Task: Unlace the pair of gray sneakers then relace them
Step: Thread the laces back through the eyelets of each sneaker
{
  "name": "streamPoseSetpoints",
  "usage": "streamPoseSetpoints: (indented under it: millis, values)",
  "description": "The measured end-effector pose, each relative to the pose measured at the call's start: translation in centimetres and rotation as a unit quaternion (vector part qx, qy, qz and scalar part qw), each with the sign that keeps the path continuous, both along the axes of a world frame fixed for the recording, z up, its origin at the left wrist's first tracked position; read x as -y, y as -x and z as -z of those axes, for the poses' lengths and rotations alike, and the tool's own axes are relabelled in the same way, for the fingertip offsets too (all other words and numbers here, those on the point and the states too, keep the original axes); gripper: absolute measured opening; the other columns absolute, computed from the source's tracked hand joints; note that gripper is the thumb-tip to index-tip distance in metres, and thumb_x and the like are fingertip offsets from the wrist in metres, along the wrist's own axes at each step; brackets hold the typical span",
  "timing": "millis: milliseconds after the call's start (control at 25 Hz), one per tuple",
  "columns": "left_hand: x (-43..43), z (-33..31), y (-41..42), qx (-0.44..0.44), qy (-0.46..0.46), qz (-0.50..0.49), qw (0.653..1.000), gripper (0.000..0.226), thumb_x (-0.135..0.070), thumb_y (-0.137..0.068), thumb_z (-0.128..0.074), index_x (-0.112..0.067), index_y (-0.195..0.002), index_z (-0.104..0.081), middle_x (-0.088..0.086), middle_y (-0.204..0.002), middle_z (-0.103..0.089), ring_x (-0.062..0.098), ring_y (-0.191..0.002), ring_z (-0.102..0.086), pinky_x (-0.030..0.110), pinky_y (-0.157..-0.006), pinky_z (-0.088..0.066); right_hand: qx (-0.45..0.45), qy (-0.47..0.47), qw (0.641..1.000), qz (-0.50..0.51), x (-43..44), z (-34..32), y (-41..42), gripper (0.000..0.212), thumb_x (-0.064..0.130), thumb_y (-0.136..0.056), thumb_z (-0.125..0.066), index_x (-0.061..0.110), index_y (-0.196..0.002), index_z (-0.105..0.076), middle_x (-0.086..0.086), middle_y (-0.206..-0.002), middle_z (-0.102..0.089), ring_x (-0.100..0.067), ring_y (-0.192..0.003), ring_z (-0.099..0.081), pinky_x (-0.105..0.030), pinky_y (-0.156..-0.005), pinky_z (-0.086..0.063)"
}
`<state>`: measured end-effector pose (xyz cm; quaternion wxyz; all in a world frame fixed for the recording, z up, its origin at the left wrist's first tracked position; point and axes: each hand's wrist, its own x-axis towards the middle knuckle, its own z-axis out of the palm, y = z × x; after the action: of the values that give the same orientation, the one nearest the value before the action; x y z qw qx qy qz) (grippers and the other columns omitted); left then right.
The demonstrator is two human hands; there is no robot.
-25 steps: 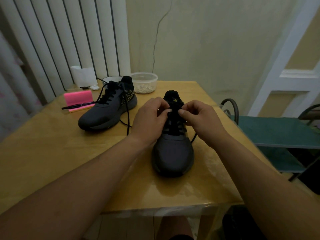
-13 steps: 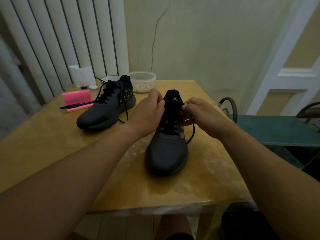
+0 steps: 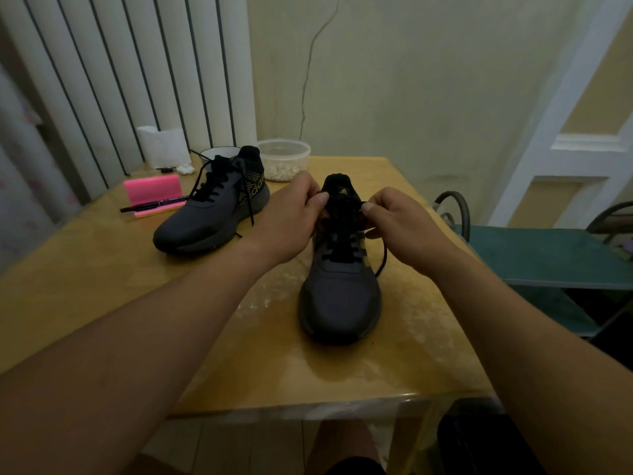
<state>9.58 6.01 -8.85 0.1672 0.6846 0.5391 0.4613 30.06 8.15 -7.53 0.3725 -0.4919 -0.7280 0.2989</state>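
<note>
Two gray sneakers with black laces stand on the yellow wooden table [image 3: 102, 286]. The near sneaker [image 3: 340, 293] points its toe toward me, laced along its eyelets. My left hand [image 3: 291, 221] pinches the black lace [image 3: 382, 258] at the tongue's left side. My right hand [image 3: 400, 221] pinches the lace at the tongue's right side, and a loop of it hangs down beside the shoe. The far sneaker [image 3: 209, 214] lies to the left, its lace ends [image 3: 251, 214] hanging loose over its side.
A pink block [image 3: 152, 192] with a black pen [image 3: 154, 204] lies at the back left. A clear plastic tub [image 3: 283, 159] of pale bits and a white bowl [image 3: 214, 153] stand behind the far sneaker. A teal chair [image 3: 548, 255] is at the right.
Both hands moved from the middle of the near sneaker's lacing up to its tongue. They now sit apart on either side, pulling the lace ends outward.
</note>
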Motion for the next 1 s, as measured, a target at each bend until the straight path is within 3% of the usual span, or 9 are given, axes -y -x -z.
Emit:
streamPoseSetpoints:
  millis: [160, 280, 360, 440, 520, 640, 720, 880, 1000]
  values:
    - [0.0, 0.4, 0.2, 0.018, 0.038, 0.021, 0.999, 0.021, -0.039, -0.105, -0.058, -0.019, -0.099, -0.058, 0.01, -0.093, -0.069, 0.029, -0.087, -0.067, 0.056, -0.084, -0.058, 0.004, 0.01, 1.0, -0.026, 0.1, 0.2, -0.3, 0.024, 0.031, -0.107, -0.054, 0.007, -0.109, -0.058, -0.013, -0.109, -0.068, -0.03, -0.102, -0.068, -0.041, -0.083, -0.06]
    - [0.2, 0.7, 0.2, 0.024, 0.042, 0.049, 0.998, 0.018, -0.03, -0.105, -0.063, -0.012, -0.1, -0.062, 0.002, -0.084, -0.062, 0.016, -0.075, -0.056, 0.044, -0.073, -0.052, -0.012, -0.005, 1.0, -0.027, 0.4, 0.5, -0.4, 0.02, 0.032, -0.102, -0.064, 0.012, -0.105, -0.063, -0.013, -0.105, -0.07, -0.029, -0.098, -0.069, -0.048, -0.088, -0.061]
    - [0.3, 0.5, 0.2, 0.026, 0.035, 0.056, 0.997, 0.015, -0.027, -0.105, -0.063, -0.013, -0.098, -0.061, 0.0, -0.082, -0.061, 0.015, -0.073, -0.054, 0.041, -0.071, -0.05, -0.038, -0.007, 0.999, -0.012, 0.4, 0.7, -0.2, 0.018, 0.028, -0.102, -0.065, 0.01, -0.104, -0.066, -0.016, -0.104, -0.07, -0.029, -0.097, -0.069, -0.04, -0.082, -0.062]
    - [0.3, 0.4, 0.2, 0.014, 0.024, 0.047, 0.999, 0.013, -0.027, -0.105, -0.059, -0.016, -0.099, -0.058, 0.006, -0.087, -0.065, 0.025, -0.08, -0.063, 0.05, -0.077, -0.058, -0.052, 0.0, 0.999, -0.004, 0.4, 0.7, 0.0, 0.018, 0.025, -0.103, -0.064, 0.007, -0.105, -0.066, -0.017, -0.105, -0.07, -0.027, -0.098, -0.07, -0.026, -0.07, -0.061]
    - [0.3, 0.0, 0.0, 0.042, 0.021, 0.044, 0.998, 0.01, -0.021, -0.108, -0.052, -0.012, -0.103, -0.054, 0.013, -0.092, -0.069, 0.033, -0.086, -0.069, 0.057, -0.081, -0.06, -0.052, 0.007, 0.999, -0.005, 0.3, 0.7, 0.0, 0.019, 0.023, -0.104, -0.062, 0.005, -0.105, -0.065, -0.016, -0.106, -0.071, -0.027, -0.098, -0.071, -0.022, -0.07, -0.059]
    - [0.2, -0.4, 0.1, 0.102, 0.042, 0.043, 0.993, 0.009, -0.013, -0.111, -0.044, -0.006, -0.11, -0.049, 0.021, -0.095, -0.072, 0.036, -0.088, -0.073, 0.055, -0.081, -0.061, -0.04, 0.012, 0.999, -0.006, 0.2, 0.7, 0.0, 0.018, 0.024, -0.105, -0.061, 0.006, -0.103, -0.065, -0.016, -0.105, -0.071, -0.03, -0.099, -0.07, -0.04, -0.083, -0.062]
    - [0.3, -0.2, 0.3, 0.115, 0.058, 0.048, 0.991, 0.013, -0.019, -0.11, -0.049, -0.006, -0.111, -0.052, 0.021, -0.101, -0.072, 0.036, -0.095, -0.072, 0.056, -0.086, -0.06, -0.04, 0.01, 0.999, -0.011, 0.3, 0.8, 0.0, 0.015, 0.024, -0.104, -0.063, 0.009, -0.101, -0.064, -0.015, -0.103, -0.071, -0.029, -0.098, -0.07, -0.043, -0.087, -0.062]
    - [0.1, 0.7, 0.3, 0.115, 0.067, 0.066, 0.989, 0.014, -0.028, -0.103, -0.062, -0.014, -0.104, -0.062, 0.016, -0.102, -0.07, 0.04, -0.103, -0.067, 0.061, -0.094, -0.057, -0.072, 0.01, 0.997, -0.023, 0.7, 0.8, 0.0, 0.01, 0.019, -0.103, -0.065, 0.009, -0.104, -0.065, -0.017, -0.101, -0.071, -0.018, -0.088, -0.07, -0.023, -0.073, -0.06]
    - [-0.2, 0.8, 0.3, 0.129, 0.066, 0.061, 0.988, 0.019, -0.027, -0.105, -0.059, -0.008, -0.103, -0.059, 0.023, -0.103, -0.068, 0.044, -0.103, -0.066, 0.062, -0.091, -0.057, -0.078, 0.017, 0.997, -0.015, 0.7, 0.8, 0.1, 0.012, 0.017, -0.104, -0.062, 0.006, -0.106, -0.064, -0.017, -0.102, -0.071, -0.016, -0.088, -0.07, -0.015, -0.066, -0.054]
